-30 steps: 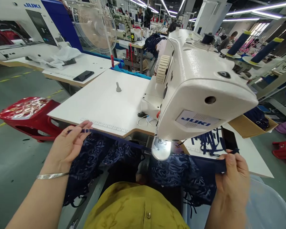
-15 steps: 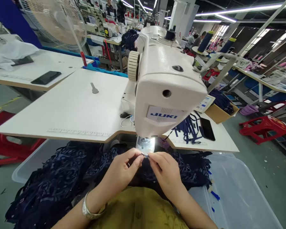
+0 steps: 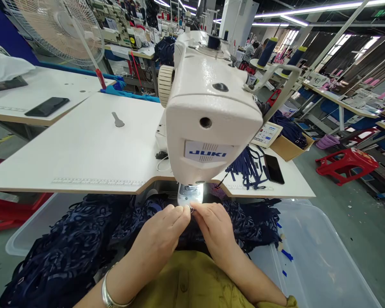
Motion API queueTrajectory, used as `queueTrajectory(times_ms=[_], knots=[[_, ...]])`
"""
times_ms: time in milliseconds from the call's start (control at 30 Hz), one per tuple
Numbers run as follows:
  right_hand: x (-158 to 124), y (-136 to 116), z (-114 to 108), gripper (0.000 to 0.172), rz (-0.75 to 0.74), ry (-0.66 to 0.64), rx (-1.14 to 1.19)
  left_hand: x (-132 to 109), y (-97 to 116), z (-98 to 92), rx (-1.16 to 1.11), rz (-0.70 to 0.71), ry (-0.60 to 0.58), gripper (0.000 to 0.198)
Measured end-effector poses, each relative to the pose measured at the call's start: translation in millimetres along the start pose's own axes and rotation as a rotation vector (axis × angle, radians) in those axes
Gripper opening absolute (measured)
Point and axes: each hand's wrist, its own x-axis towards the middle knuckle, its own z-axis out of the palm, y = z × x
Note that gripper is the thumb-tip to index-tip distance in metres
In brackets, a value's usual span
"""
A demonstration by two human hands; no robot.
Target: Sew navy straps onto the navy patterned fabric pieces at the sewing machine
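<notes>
Two hands meet at one small dark piece (image 3: 192, 210), pinched just below and in front of the sewing machine's lit clear shield (image 3: 190, 196). Piece: a shiny, curved edge shows; material uncertain. Left hand (image 3: 163, 227): fingers curled, thumb and forefinger closed on its left side. Right hand (image 3: 214, 226): same pinch, right side.

Most of the piece is hidden by fingertips; its direction and long axis cannot be read. Needle area not made out behind the shield's glare.

Navy fabric (image 3: 67, 248) beneath: ruffled, swirl-textured, slightly glossy, long axis left to right across the lap; middle covered by hands and forearms. Translucent plastic bin (image 3: 317, 252) below it, smooth, cut off at bottom edge.

Sewing machine (image 3: 208, 102): cream, rounded, pebbled enamel. Counter (image 3: 92, 145): flat white, printed ruler at front edge. On it, right: limp narrow navy strips (image 3: 247, 167), beside a black phone (image 3: 274, 169). Left: grey paddle-shaped piece (image 3: 117, 120).
</notes>
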Motion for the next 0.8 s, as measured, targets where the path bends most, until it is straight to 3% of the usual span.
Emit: queueTrajectory(times_ms=[167, 367, 600, 700, 800], knots=[[0, -1, 1, 0.014, 0.097, -0.045, 0.088, 2, 3, -2.3, 0.083, 0.054, -0.014, 0.029], [1, -5, 3, 0.011, 0.399, -0.080, 0.333, -3, 6, 0.8, 0.138, 0.149, -0.049, 0.029], [-1, 4, -11, 0.035, 0.280, -0.223, 0.399, -11, 3, 11.4, 0.145, -0.014, -0.031, 0.022], [0, 8, -14, 0.030, 0.237, -0.281, 0.357, -10, 2, 11.4, 0.116, -0.025, -0.045, 0.021], [1, 9, -15, 0.020, 0.229, -0.235, 0.336, -7, 3, 10.9, 0.101, -0.028, -0.051, 0.025]])
